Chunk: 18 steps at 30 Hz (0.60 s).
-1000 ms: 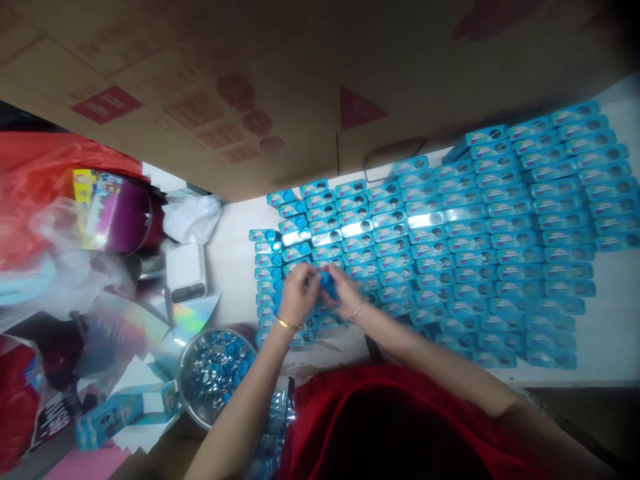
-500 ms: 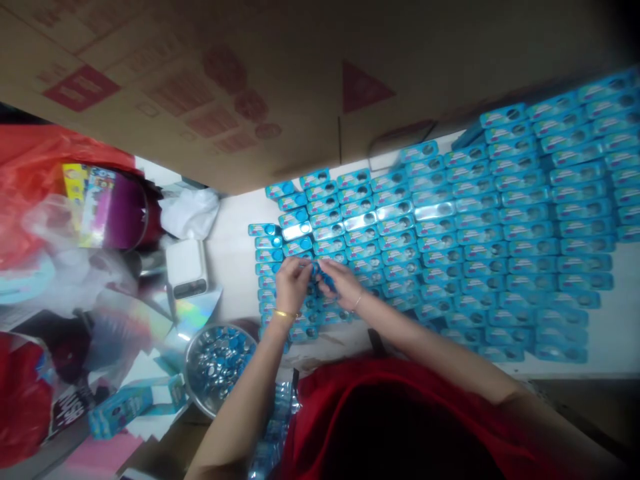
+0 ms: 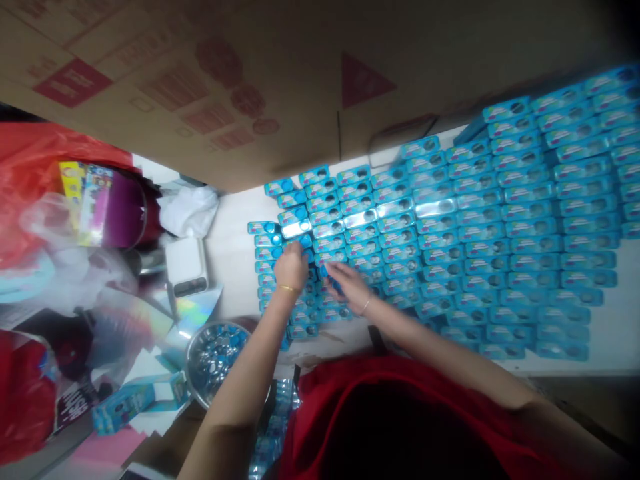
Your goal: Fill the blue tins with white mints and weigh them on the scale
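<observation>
Rows of flat blue packs (image 3: 435, 207) with small round parts cover much of the white table. My left hand (image 3: 291, 268) is over the packs near the left end, fingers closed and pointing down at one; whatever they pinch is hidden. Just to its right, my right hand (image 3: 345, 285) curls around a small dark blue piece (image 3: 336, 287), too blurred to name. The two hands are apart. A steel bowl (image 3: 188, 360) of small blue and silver round pieces stands left of my left forearm.
A large cardboard box (image 3: 300, 73) rises behind the packs. At the left are a white device (image 3: 186, 267), a white plastic bag (image 3: 190, 210), a purple box (image 3: 123, 210), red bags (image 3: 25, 400) and a blue carton (image 3: 125, 405).
My hands have moved apart from where they met. The left one shifted slightly up over the packs, and the right one moved a little to the right. The view shifted slightly.
</observation>
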Each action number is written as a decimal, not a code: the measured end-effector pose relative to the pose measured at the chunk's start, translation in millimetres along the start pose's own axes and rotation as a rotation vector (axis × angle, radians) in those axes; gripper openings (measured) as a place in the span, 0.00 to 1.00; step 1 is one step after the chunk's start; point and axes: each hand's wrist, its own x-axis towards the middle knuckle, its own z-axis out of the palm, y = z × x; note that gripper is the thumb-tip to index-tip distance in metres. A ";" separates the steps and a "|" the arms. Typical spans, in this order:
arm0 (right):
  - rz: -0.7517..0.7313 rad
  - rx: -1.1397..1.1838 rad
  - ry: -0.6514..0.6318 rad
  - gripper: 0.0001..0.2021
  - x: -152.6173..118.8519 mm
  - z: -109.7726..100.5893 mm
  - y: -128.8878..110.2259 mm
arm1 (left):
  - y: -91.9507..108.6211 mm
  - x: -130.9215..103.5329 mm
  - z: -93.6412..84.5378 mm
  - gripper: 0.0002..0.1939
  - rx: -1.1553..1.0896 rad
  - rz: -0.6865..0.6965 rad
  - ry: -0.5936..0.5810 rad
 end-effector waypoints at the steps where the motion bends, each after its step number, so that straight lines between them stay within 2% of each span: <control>1: 0.009 -0.002 -0.008 0.22 -0.9 0.5 0.0 | -0.4 3.3 -1.2 0.07 0.029 -0.032 -0.034; 6: 0.046 0.010 -0.063 0.22 -4.4 3.4 -0.7 | -8.0 23.3 -7.1 0.16 0.127 -0.152 -0.178; 10: 0.087 0.045 -0.120 0.22 -7.4 2.2 -0.5 | -10.2 24.4 -9.9 0.18 0.117 -0.152 -0.156; 14: 0.100 0.085 -0.145 0.24 -10.4 -3.1 1.0 | -8.3 -0.5 -12.4 0.14 -0.029 0.018 -0.102; 18: 0.114 0.095 -0.138 0.23 -12.7 -4.3 7.2 | -8.8 -38.7 -6.3 0.14 -0.272 0.271 -0.153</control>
